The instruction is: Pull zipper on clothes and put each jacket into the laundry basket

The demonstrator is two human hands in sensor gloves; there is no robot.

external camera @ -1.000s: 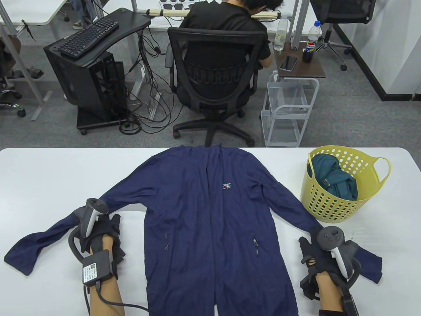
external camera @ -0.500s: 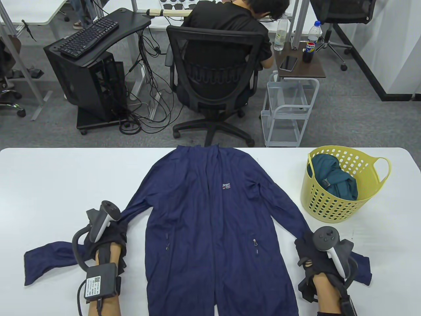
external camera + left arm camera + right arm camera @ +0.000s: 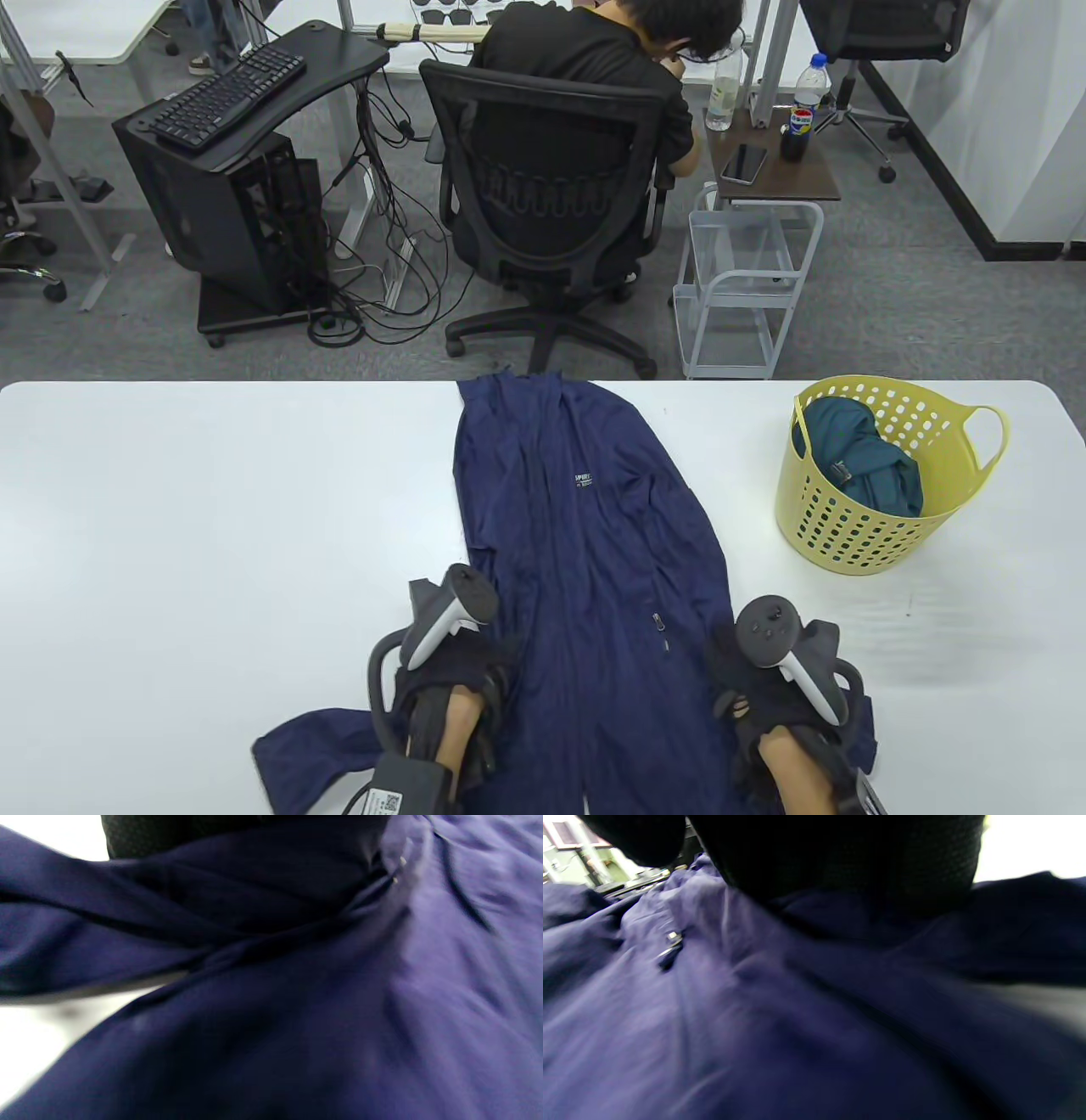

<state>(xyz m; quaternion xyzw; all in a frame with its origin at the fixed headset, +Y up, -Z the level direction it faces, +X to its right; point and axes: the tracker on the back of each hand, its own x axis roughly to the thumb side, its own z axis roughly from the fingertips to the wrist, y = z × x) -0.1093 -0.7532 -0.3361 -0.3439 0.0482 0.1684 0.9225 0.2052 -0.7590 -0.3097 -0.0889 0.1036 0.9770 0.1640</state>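
The navy jacket point(image 3: 585, 543) lies front up down the middle of the white table point(image 3: 212, 509), its body drawn narrow. My left hand point(image 3: 475, 671) grips the left sleeve at the jacket's left edge, and the cuff end point(image 3: 305, 755) trails toward the front edge. My right hand point(image 3: 738, 679) grips the right sleeve at the jacket's right edge. Both wrist views are filled with navy fabric point(image 3: 339, 1005), with dark glove point(image 3: 840, 857) at the top. A pocket zipper pull point(image 3: 672, 942) shows close to my right hand. The yellow laundry basket point(image 3: 848, 535) stands at the right and holds a teal jacket point(image 3: 874, 475).
Beyond the table's far edge a person sits in a black office chair point(image 3: 551, 195) with their back to me. A white wire cart point(image 3: 738, 289) stands behind the basket. White tabletop lies bare left of the jacket.
Both hands have pulled the sleeves inward toward the jacket's body. The left hand moved far right, the right hand slightly left, and the spread jacket is now a narrow strip.
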